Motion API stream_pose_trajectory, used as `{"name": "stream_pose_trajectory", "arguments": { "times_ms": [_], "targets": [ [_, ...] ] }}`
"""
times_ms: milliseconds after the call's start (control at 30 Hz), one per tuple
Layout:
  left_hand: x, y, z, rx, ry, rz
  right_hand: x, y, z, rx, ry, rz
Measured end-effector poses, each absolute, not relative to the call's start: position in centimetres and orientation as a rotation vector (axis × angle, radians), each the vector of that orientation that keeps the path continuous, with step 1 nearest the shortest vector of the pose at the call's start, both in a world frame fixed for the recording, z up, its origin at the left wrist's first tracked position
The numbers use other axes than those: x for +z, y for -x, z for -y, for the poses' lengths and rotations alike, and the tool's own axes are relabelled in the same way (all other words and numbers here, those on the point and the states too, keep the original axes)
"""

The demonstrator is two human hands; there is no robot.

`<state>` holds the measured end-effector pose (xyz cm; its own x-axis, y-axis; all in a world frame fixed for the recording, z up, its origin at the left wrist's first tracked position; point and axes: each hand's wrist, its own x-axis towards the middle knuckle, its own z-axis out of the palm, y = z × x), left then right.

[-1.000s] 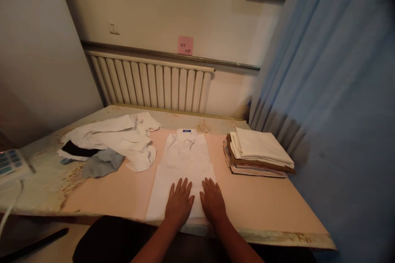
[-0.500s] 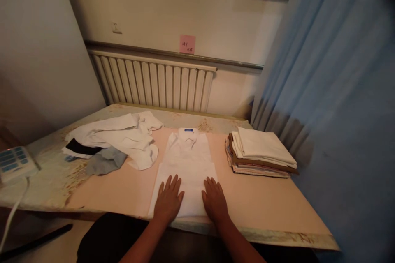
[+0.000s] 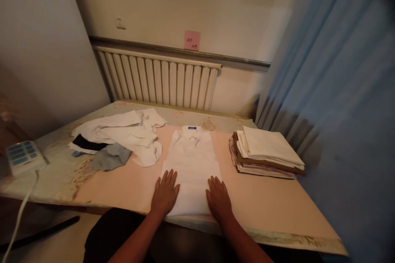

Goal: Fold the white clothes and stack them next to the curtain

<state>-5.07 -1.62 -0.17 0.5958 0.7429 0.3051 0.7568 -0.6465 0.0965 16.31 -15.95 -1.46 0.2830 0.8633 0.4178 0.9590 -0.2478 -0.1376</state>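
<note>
A white shirt [image 3: 191, 172] lies in front of me with its sides folded in, its collar at the far end showing a blue label. My left hand [image 3: 165, 193] rests flat on the shirt's left edge, fingers stretched out. On the right edge my right hand [image 3: 219, 197] lies flat too, fingers extended. Neither hand grasps the cloth. Part of the shirt's near edge is hidden beneath the hands.
To the left lies a loose heap of white clothes [image 3: 123, 127] with a grey cloth [image 3: 111, 157]. A stack of folded garments [image 3: 268, 146] sits on the right. A white power strip [image 3: 24, 158] stands far left; a blue curtain [image 3: 333, 111] hangs at right.
My left hand has shifted slightly outward to the left edge of the shirt, so the hands are a little farther apart. The view has turned slightly left.
</note>
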Motion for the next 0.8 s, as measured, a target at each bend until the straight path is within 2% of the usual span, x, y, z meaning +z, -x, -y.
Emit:
{"name": "stream_pose_trajectory", "arguments": {
  "times_ms": [433, 800],
  "targets": [
    [0.3, 5.2, 2.1, -0.498, 2.764, 1.312, -1.7, -8.5, 11.5, -0.354, 1.927, 1.770],
    [0.3, 5.2, 2.1, -0.518, 2.757, 1.307, -1.0, -10.1, 12.9, -0.370, 1.958, 1.823]
  ]
}}
